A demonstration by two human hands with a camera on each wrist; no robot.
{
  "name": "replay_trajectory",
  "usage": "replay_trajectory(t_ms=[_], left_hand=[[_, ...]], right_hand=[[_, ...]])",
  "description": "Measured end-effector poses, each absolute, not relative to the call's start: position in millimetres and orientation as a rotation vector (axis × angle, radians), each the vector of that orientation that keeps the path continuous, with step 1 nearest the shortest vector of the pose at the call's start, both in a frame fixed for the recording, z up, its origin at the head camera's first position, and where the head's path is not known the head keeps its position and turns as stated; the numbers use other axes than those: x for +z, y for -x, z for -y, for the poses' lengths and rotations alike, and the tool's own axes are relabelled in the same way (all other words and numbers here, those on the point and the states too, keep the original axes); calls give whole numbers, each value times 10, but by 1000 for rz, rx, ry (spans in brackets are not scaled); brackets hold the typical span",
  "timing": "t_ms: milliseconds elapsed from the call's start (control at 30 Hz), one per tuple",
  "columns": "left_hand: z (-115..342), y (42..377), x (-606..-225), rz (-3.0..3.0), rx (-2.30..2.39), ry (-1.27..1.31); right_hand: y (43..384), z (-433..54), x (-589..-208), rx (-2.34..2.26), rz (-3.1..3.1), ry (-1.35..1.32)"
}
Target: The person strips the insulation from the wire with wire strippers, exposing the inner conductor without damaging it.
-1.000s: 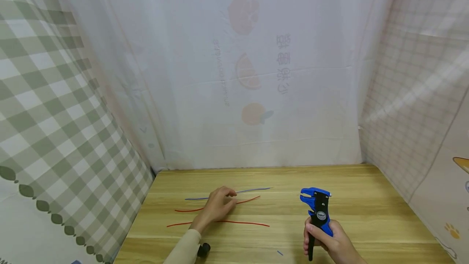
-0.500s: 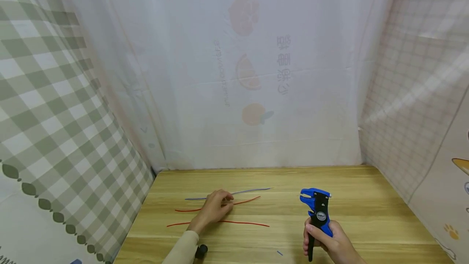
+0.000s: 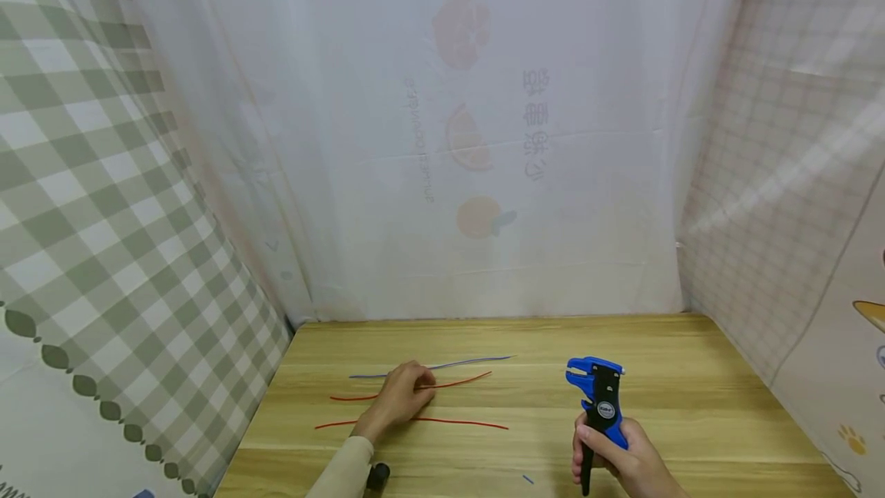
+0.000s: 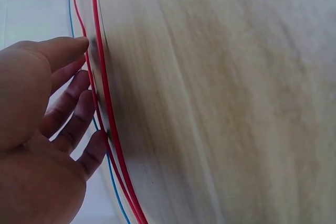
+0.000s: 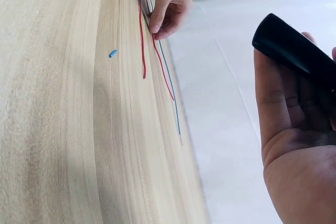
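In the head view my left hand (image 3: 401, 396) is over the middle red wire (image 3: 459, 383), which lies on the wooden table (image 3: 664, 360). Thumb and fingertips are close beside that red wire (image 4: 79, 11) in the left wrist view, with a small gap between thumb and forefinger. Behind it runs a blue wire (image 3: 470, 362) with a thin bare end. A second red wire (image 3: 470, 423) lies nearer to me. At the right, my right hand (image 3: 622, 456) grips a blue and black wire stripper (image 3: 600, 386) by its handles, head upward; its black handle end (image 5: 286, 43) shows in the right wrist view.
A short blue piece of insulation (image 3: 528, 479) lies near the table's front. A black cylindrical thing (image 3: 378, 475) is beside my left sleeve. White curtains (image 3: 553, 252) hang behind the table, with a green checked cloth (image 3: 138, 252) at the left.
My left hand has moved slightly left and toward me, from near the blue wire to the middle red one, with thumb and fingers drawing closer. The right hand and wire stripper stay nearly still.
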State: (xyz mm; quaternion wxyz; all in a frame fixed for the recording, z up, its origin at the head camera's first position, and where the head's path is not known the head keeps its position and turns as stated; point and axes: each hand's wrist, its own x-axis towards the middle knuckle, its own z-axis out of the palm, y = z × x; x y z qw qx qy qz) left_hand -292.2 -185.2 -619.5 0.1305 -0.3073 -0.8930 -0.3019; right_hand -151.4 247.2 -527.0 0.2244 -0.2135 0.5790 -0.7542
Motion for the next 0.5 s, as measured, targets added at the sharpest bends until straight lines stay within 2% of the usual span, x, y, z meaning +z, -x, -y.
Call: replay_trajectory(t_ms=[133, 300, 500], left_hand=[[1849, 2920, -6203, 2628, -880, 864], [1758, 2775, -5918, 2769, -946, 722], [1707, 2704, -5817, 2838, -907, 677]], right_hand=[[1511, -2473, -5270, -2083, -1594, 591], [1515, -2478, -5280, -2080, -1590, 578], [1518, -2482, -5289, -2084, -1583, 582]])
